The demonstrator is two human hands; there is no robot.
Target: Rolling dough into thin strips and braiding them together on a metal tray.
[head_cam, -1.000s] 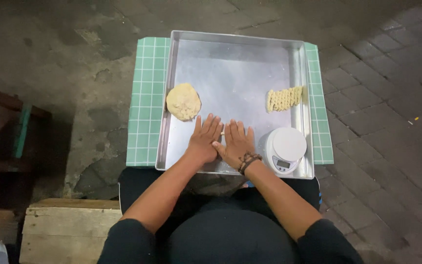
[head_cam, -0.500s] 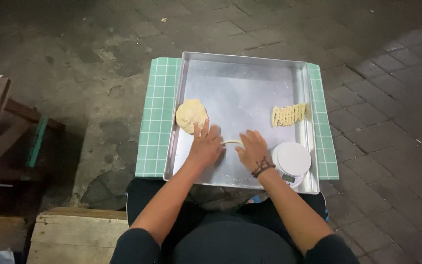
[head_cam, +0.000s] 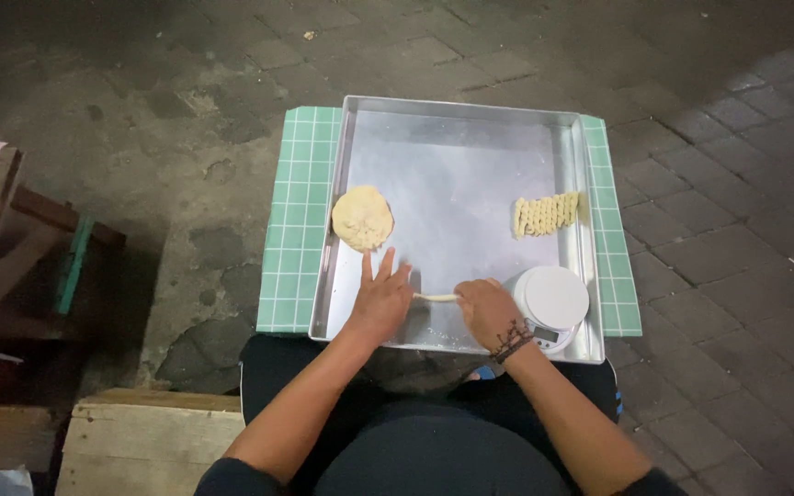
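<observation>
Both hands lie flat, fingers spread, left hand (head_cam: 380, 301) and right hand (head_cam: 488, 312) pressing the ends of a thin dough rope (head_cam: 437, 298) near the metal tray's (head_cam: 457, 119) front edge. A white scale (head_cam: 553, 301) fills its front-right corner; farther off, a dough disc (head_cam: 363, 218) lies left, twisted dough pieces (head_cam: 546, 214) right.

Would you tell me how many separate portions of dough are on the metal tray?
3: a round lump at left, a strip between both hands, and a twisted row at right.
</observation>
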